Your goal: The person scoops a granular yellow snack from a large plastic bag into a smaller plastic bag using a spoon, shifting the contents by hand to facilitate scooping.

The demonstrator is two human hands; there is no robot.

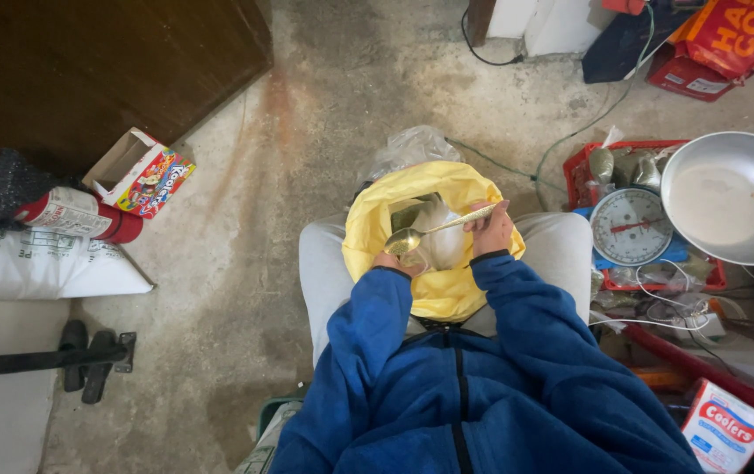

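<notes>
Head view: right hand (493,230) pinches metal spoon (430,231) by handle end, grip closed on it; bowl hovers over small clear bag (437,239) inside yellow sack (434,241) on lap. Left hand (386,262) grips bag mouth, holding it open. Spoon stiff, light, slick; bag thin, limp, likely tears easily. Scale (631,226) and steel bowl (732,197) close on right; bare concrete floor (245,263) on left.

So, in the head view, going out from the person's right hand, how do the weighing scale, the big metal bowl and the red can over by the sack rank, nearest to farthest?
From the right hand, which holds a spoon over the yellow bag:
1. Weighing scale, just to its right on the red crate.
2. Metal bowl, further right, beyond the scale.
3. Red can, far across on the left, beside the white sack.
</notes>
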